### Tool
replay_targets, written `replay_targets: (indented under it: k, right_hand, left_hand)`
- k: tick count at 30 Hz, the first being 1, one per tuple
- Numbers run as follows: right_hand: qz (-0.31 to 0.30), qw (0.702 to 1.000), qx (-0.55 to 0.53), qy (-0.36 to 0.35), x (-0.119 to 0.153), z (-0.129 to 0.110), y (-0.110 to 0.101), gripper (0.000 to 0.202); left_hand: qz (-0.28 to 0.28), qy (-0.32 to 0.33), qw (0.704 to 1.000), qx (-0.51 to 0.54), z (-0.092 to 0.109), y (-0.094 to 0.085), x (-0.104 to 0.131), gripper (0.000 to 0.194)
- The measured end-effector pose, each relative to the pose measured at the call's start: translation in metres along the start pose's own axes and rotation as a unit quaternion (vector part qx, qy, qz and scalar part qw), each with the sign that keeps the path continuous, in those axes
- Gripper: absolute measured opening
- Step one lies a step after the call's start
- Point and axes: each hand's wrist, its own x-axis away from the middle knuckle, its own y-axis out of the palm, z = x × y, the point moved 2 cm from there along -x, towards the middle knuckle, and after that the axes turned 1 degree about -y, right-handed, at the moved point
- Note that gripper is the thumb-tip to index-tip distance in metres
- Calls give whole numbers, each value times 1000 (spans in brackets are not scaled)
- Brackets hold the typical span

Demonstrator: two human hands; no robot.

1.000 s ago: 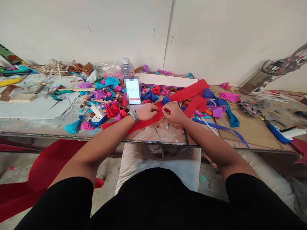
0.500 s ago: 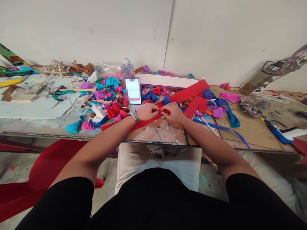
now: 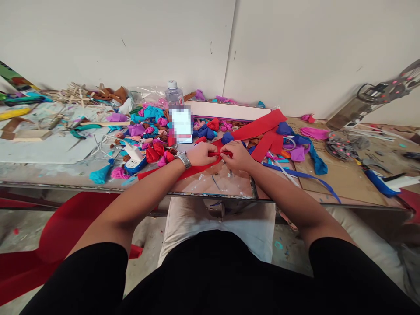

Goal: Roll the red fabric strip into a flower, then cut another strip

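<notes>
Close to the table's front edge, my left hand [image 3: 201, 154] and my right hand [image 3: 238, 155] face each other, fingertips almost meeting. Between them is a narrow, folded piece of red crepe-like material [image 3: 219, 155], pinched from both sides. Its exact folds are partly hidden by my fingers. A wide red strip [image 3: 197, 169] lies on the table below my hands and runs out to the left. Behind my right hand, more red strips [image 3: 259, 127] lie crossed toward the upper right. Dark blue crumpled pieces [image 3: 227, 138] sit just beyond my fingers.
A lit phone [image 3: 181, 124] leans against a clear bottle [image 3: 173, 92] amid crumpled coloured rosettes [image 3: 154, 153]. A blue-white power strip [image 3: 135, 162] is left of my hands. A blue ribbon [image 3: 305, 175], cardboard [image 3: 348, 183] and a tilted drinking bottle [image 3: 357, 105] lie to the right.
My fingertips have drawn slightly apart, and more of the folded red piece shows between them. Both hands stay in nearly the same place.
</notes>
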Motion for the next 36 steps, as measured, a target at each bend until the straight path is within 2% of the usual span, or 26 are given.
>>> replay_targets:
  k: [10,20,26,36]
  right_hand:
    - [8,1000,5,-10,-1,0,-1,17]
    - [8,1000,4,-12,-1,-1,1,17]
    - [3,1000,4,-11,-2,-1,-1,15]
    - [6,1000,-1,-9,-1,-2,1,16]
  left_hand:
    - [-2,12,1000,18,-2,1,1,25]
    - [-11,18,1000,-20,0,0,0,24]
    - [4,20,1000,13,2,0,1,27]
    - [3,16,1000,12,1,1,0,28]
